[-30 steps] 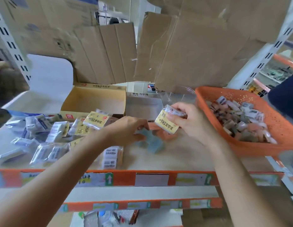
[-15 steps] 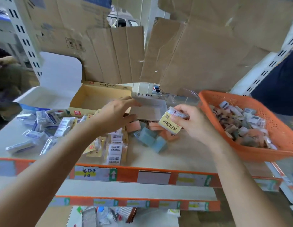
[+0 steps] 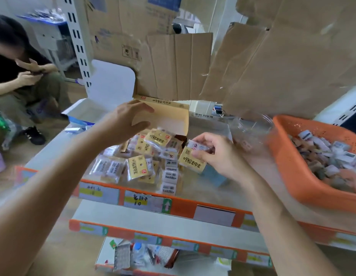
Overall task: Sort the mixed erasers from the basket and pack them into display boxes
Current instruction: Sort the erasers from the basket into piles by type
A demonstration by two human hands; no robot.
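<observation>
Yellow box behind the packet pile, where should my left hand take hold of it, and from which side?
Probably best to pinch its left rim from above and the left, thumb inside, fingers outside. The yellow box is open-topped with thin walls, packets crowd its front, and your left hand hovers open at that end.

We reach both bare forearms forward. Our left hand (image 3: 129, 120) hovers raised, fingers relaxed, thumb spread, holding nothing. Our right hand (image 3: 218, 156), lower down, pinches a yellow eraser packet (image 3: 191, 161) between thumb and curled fingers.
</observation>
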